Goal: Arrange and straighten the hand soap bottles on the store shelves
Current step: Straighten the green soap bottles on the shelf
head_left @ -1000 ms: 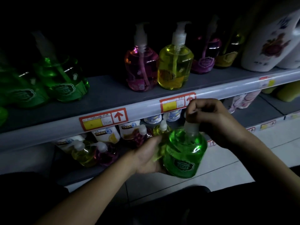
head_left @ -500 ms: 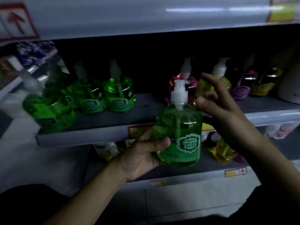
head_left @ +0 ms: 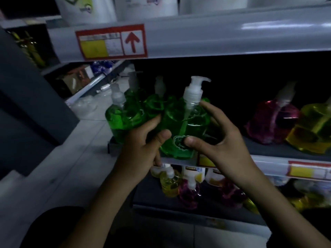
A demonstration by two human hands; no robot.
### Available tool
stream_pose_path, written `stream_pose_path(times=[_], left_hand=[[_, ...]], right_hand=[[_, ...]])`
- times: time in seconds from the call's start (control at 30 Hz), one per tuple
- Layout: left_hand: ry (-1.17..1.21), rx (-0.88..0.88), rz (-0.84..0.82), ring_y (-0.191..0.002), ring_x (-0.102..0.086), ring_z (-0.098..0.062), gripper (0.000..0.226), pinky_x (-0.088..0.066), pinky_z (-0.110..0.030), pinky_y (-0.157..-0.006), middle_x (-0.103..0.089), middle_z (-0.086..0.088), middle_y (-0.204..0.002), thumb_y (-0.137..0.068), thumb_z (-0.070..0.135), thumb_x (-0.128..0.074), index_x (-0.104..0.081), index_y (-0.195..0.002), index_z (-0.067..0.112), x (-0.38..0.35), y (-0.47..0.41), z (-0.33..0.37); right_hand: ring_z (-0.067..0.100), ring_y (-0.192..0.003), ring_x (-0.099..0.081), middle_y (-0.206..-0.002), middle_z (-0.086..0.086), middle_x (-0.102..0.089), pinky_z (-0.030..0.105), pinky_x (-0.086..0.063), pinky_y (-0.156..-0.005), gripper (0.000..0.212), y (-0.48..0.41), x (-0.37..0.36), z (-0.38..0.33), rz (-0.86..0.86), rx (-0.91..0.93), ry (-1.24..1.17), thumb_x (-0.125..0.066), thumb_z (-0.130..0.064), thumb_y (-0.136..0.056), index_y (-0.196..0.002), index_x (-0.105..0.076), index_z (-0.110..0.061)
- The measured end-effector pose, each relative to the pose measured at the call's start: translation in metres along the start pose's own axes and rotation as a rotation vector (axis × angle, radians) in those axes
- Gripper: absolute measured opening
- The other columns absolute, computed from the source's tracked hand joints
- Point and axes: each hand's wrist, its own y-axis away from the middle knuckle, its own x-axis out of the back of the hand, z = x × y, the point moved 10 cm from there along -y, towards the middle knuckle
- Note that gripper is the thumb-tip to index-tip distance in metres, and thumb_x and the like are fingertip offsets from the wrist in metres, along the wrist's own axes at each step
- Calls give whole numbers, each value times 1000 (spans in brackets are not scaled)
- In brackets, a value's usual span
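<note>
The scene was dim. A grey metal shelf rail [head_left: 215,38] ran across the top of the view, carrying a red-bordered price label with a yellow patch and a red up-arrow [head_left: 111,42]; large white containers [head_left: 86,8] stood on the shelf above it. Below lay the dark grey middle shelf [head_left: 268,147], its back in shadow.

At this shelf's front edge was the clear green hand soap bottle with a white pump [head_left: 184,126], upright and tilted slightly; whether its base sat on the shelf could not be told. The left hand [head_left: 141,145] gripped its left side, thumb on the front and fingers curled behind. The right hand [head_left: 220,140] held its right side, thumb pressed on the label and forefinger on the shoulder by the neck.

More green pump bottles [head_left: 121,119] crowded just beside it on the left. Well apart to the right stood a pink pump bottle [head_left: 268,120] beside a yellow one [head_left: 311,127]. On the lower shelf, small yellow [head_left: 170,183] and pink [head_left: 189,194] bottles showed. Pale floor tiles [head_left: 71,158] stretched away to the left.
</note>
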Motion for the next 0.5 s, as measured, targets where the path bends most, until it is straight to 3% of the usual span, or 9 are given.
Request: stream_pose_path(times=[0.07, 0.13, 0.17, 0.23, 0.3, 0.4, 0.5], left_hand=[[-77, 0, 82, -38, -53, -8, 37, -39, -13, -39, -63, 12, -54, -95, 27, -52, -46, -129, 41, 13, 0, -6], [-94, 29, 142, -44, -58, -9, 41, -43, -15, -43, -63, 5, -55, -97, 17, -49, -44, -134, 33, 22, 1, -14], [-98, 35, 170, -47, -59, -8, 44, -45, -16, -46, -62, 2, -56, -97, 14, -47, -42, -138, 30, 24, 2, -16], [-132, 39, 211, -53, -59, -5, 47, -46, -13, -51, -61, -2, -61, -98, 10, -46, -38, -142, 23, 28, 3, -18], [-192, 41, 241, -63, -59, -2, 49, -45, -8, -58, -64, -4, -75, -96, 7, -49, -39, -142, 21, 31, 3, -17], [-498, -95, 409, -78, -60, -5, 34, -42, -1, -66, -62, 3, -101, -89, 7, -59, -63, -120, 21, 57, 6, 7], [-589, -109, 586, -88, -54, -6, 27, -45, -8, -70, -47, 9, -108, -82, 15, -61, -62, -106, 28, 103, 10, 13]], right_hand=[[-17, -125, -40, -137, -33, -46, 7, -40, -96, 81, -10, -12, 4, 12, -2, 55, -72, -55, -68, -140, -39, -43], [-11, -128, -42, -139, -27, -47, 20, -43, -103, 83, -18, -23, 9, 22, -21, 69, -73, -56, -65, -140, -39, -44], [-11, -127, -43, -138, -27, -49, 20, -44, -102, 84, -21, -27, 10, 28, -19, 77, -74, -55, -65, -140, -40, -43], [-18, -119, -46, -127, -36, -51, 7, -43, -93, 83, -27, -34, 13, 47, -2, 112, -77, -51, -66, -140, -40, -42], [-23, -111, -47, -120, -39, -51, 3, -42, -86, 82, -30, -38, 17, 62, 1, 160, -79, -46, -67, -139, -40, -43], [-31, -102, -44, -114, -41, -48, -5, -37, -79, 82, -33, -41, 18, 78, 23, 240, -81, -43, -67, -138, -41, -43], [-38, -99, -35, -110, -48, -39, -10, -29, -77, 80, -34, -45, 17, 98, 45, 278, -80, -45, -67, -137, -41, -42]])
